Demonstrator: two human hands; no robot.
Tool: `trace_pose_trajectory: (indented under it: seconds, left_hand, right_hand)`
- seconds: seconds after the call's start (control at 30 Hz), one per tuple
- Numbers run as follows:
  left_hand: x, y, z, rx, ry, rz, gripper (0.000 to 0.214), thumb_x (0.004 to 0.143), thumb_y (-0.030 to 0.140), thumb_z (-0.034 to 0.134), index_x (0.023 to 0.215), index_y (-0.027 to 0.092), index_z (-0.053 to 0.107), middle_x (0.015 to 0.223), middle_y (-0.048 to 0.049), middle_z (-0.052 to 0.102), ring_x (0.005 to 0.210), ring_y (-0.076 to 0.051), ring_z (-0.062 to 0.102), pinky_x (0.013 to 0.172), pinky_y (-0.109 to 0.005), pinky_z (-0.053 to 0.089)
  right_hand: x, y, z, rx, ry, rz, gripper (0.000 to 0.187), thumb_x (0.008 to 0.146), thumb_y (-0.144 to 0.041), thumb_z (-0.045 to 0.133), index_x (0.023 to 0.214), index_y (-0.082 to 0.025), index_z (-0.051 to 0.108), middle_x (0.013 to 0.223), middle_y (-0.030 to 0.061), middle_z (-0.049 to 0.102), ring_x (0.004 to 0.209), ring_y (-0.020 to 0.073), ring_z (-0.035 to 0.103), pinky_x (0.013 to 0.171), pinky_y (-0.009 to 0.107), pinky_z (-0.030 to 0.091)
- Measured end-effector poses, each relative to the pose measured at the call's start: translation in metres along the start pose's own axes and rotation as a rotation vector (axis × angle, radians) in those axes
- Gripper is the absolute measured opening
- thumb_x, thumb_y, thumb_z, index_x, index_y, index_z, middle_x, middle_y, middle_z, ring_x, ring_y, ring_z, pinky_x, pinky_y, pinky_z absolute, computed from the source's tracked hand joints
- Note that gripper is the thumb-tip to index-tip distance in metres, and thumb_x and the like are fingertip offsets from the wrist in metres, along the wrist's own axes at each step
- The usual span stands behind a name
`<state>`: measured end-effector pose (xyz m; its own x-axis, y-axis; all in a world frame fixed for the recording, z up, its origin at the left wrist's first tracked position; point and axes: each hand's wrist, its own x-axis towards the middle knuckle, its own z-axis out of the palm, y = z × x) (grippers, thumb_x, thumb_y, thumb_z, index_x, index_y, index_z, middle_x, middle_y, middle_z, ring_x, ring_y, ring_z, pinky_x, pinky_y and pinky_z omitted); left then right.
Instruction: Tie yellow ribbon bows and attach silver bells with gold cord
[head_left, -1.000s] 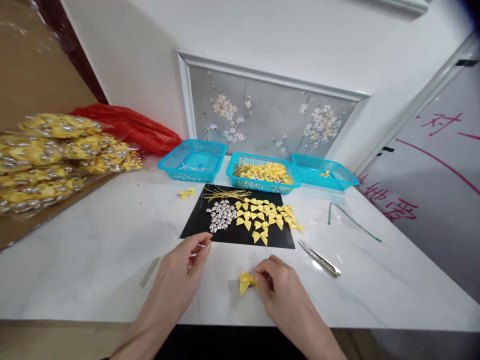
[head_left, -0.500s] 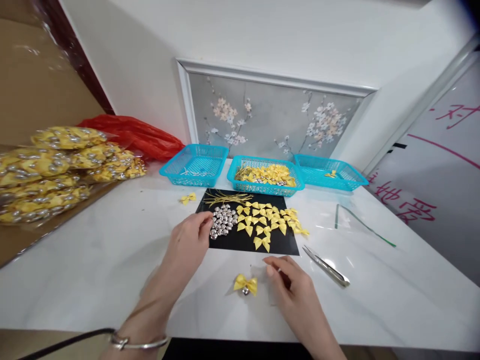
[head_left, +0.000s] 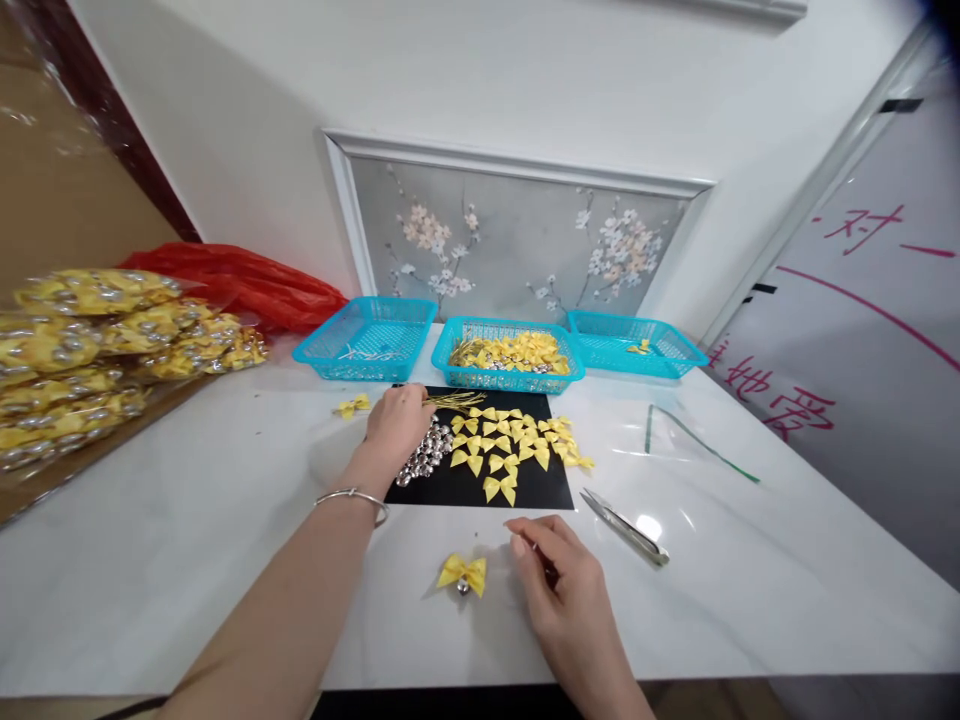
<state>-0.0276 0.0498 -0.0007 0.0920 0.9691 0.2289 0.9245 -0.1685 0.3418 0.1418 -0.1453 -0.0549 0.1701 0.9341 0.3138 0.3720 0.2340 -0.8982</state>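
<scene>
My left hand (head_left: 399,425) reaches over the left part of a black mat, fingers bent down at a bundle of thin gold ties (head_left: 459,401). Its fingertips are mostly hidden, so what they pinch does not show. Just below that hand lies a cluster of small silver bells (head_left: 427,452). Near the front of the table my right hand (head_left: 562,595) rests with fingers loosely curled, thumb and index tips slightly apart and no object visible between them. To its left sits a yellow ribbon bow (head_left: 462,573) with a silver bell (head_left: 463,588) at its lower middle.
Several loose yellow bows (head_left: 501,463) cover the right of the black mat (head_left: 540,491). Metal snips (head_left: 626,530) lie to the right. Three blue baskets (head_left: 367,350) line the back. Bagged bows (head_left: 97,350) pile up at left; a green strip (head_left: 701,445) lies at right.
My left hand has moved forward from beside the bells to the gold ties. My right hand keeps its place by the bow. The camera view has shifted slightly.
</scene>
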Motion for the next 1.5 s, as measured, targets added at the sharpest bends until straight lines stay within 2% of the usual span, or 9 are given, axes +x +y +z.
trace_pose_trajectory:
  seconds: [0.33, 0.57, 0.67, 0.77, 0.93, 1.1, 1.2, 1.4, 1.5]
  left_hand:
    - [-0.003, 0.006, -0.014, -0.416, -0.004, -0.094, 0.02, 0.088, 0.03, 0.06, 0.101, 0.015, 0.063, 0.107, -0.0069, 0.065, 0.096, -0.022, 0.062, 0.083, -0.041, 0.051]
    - [-0.1, 0.04, -0.033, -0.96, -0.278, -0.12, 0.02, 0.078, 0.036, 0.066, 0.079, 0.016, 0.064, 0.069, 0.0005, 0.06, 0.059, -0.01, 0.057, 0.057, -0.021, 0.048]
    - [-0.138, 0.05, -0.034, -1.442, -0.484, -0.364, 0.018, 0.071, 0.028, 0.076, 0.072, 0.017, 0.062, 0.069, 0.0032, 0.056, 0.055, -0.005, 0.051, 0.055, -0.015, 0.046]
    - [-0.159, 0.054, -0.029, -1.693, -0.524, -0.512, 0.018, 0.067, 0.022, 0.08, 0.069, 0.016, 0.063, 0.067, 0.0043, 0.054, 0.057, -0.005, 0.05, 0.056, -0.014, 0.046]
    - [-0.171, 0.049, -0.025, -1.701, -0.536, -0.514, 0.017, 0.074, 0.026, 0.076, 0.067, 0.016, 0.063, 0.069, 0.0026, 0.055, 0.064, -0.009, 0.051, 0.061, -0.017, 0.048]
    - [-0.173, 0.04, -0.034, -1.689, -0.413, -0.511, 0.012, 0.073, 0.027, 0.077, 0.076, 0.019, 0.068, 0.077, 0.0009, 0.063, 0.064, -0.008, 0.051, 0.058, -0.014, 0.045]
    - [-0.176, 0.036, -0.041, -1.594, -0.42, -0.492, 0.02, 0.073, 0.03, 0.077, 0.09, 0.022, 0.071, 0.078, 0.0005, 0.066, 0.07, -0.01, 0.055, 0.066, -0.016, 0.048]
    - [-0.185, 0.031, -0.041, -1.364, -0.535, -0.261, 0.018, 0.082, 0.038, 0.065, 0.087, 0.022, 0.073, 0.075, -0.0022, 0.069, 0.069, -0.014, 0.059, 0.064, -0.02, 0.049]
    - [-0.19, 0.029, -0.039, -1.322, -0.552, -0.264, 0.021, 0.081, 0.039, 0.066, 0.074, 0.02, 0.072, 0.062, -0.0005, 0.064, 0.057, -0.012, 0.053, 0.056, -0.019, 0.045]
  right_hand:
    - [0.0, 0.001, 0.0, 0.033, -0.023, 0.001, 0.025, 0.094, -0.026, 0.046, 0.099, -0.017, 0.068, 0.087, 0.007, 0.06, 0.07, 0.0157, 0.059, 0.062, 0.026, 0.047]
    - [-0.001, -0.012, -0.005, 0.108, 0.085, -0.23, 0.021, 0.089, -0.013, 0.054, 0.102, -0.02, 0.068, 0.089, 0.0057, 0.062, 0.076, 0.015, 0.061, 0.065, 0.024, 0.05]
    - [-0.003, -0.021, -0.002, 0.105, 0.059, -0.397, 0.029, 0.085, -0.006, 0.057, 0.108, -0.022, 0.067, 0.092, 0.0056, 0.062, 0.081, 0.0151, 0.062, 0.07, 0.025, 0.053]
    - [-0.006, -0.027, 0.005, 0.094, 0.028, -0.495, 0.035, 0.085, -0.003, 0.056, 0.113, -0.023, 0.065, 0.092, 0.0061, 0.063, 0.081, 0.0153, 0.063, 0.07, 0.026, 0.054]
    - [-0.009, -0.032, 0.009, 0.163, -0.009, -0.46, 0.025, 0.086, -0.005, 0.053, 0.096, -0.022, 0.067, 0.087, 0.0046, 0.062, 0.077, 0.0144, 0.06, 0.069, 0.026, 0.052]
    - [-0.011, -0.032, 0.008, 0.447, -0.182, 0.01, 0.02, 0.095, -0.029, 0.045, 0.078, -0.02, 0.05, 0.066, -0.0036, 0.043, 0.054, 0.0094, 0.039, 0.049, 0.021, 0.035]
    - [-0.012, -0.028, 0.011, 0.515, -0.235, 0.154, 0.026, 0.098, -0.037, 0.037, 0.078, -0.021, 0.042, 0.06, -0.0066, 0.035, 0.05, 0.0087, 0.03, 0.046, 0.02, 0.03]
    - [-0.011, -0.026, 0.013, 0.135, -0.163, 0.041, 0.025, 0.098, -0.03, 0.034, 0.078, -0.021, 0.045, 0.07, -0.0012, 0.05, 0.062, 0.0121, 0.046, 0.059, 0.023, 0.039]
    - [-0.012, -0.028, 0.01, 0.011, -0.124, -0.064, 0.022, 0.097, -0.023, 0.037, 0.08, -0.02, 0.051, 0.072, -0.0003, 0.053, 0.064, 0.0126, 0.05, 0.06, 0.024, 0.04]
